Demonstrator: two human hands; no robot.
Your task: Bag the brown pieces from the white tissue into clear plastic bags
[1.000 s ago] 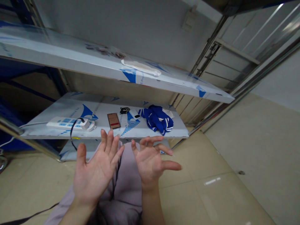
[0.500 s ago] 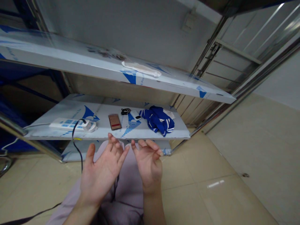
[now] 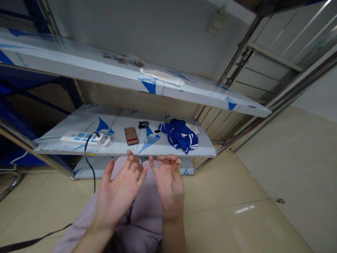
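Palm up above my lap, my left hand [image 3: 118, 189] has its fingers apart and holds nothing. Beside it my right hand [image 3: 170, 182] is also palm up and free of any object, its fingers loosely curled and apart. Both are just in front of the lower shelf [image 3: 118, 151], touching nothing on it. On that shelf lie a brown phone-like slab [image 3: 131, 136] with a red strip, a small black coiled cord [image 3: 143, 124], a white device with a dark oval [image 3: 154, 129], and a crumpled blue cloth garment with white stripes [image 3: 181, 135].
A white power strip [image 3: 84, 137] with a black cable [image 3: 89, 165] plugged in sits at the shelf's left. The upper shelf [image 3: 105, 75] bears a white cloth or paper [image 3: 162, 76] and small dark items. A metal post stands at each side; tiled floor [image 3: 207, 225] lies below.
The view has shifted slightly, so the shelves appear a little further right. My right fingers have curled slightly more; the left hand keeps nearly the same pose. The shelf objects have not moved.
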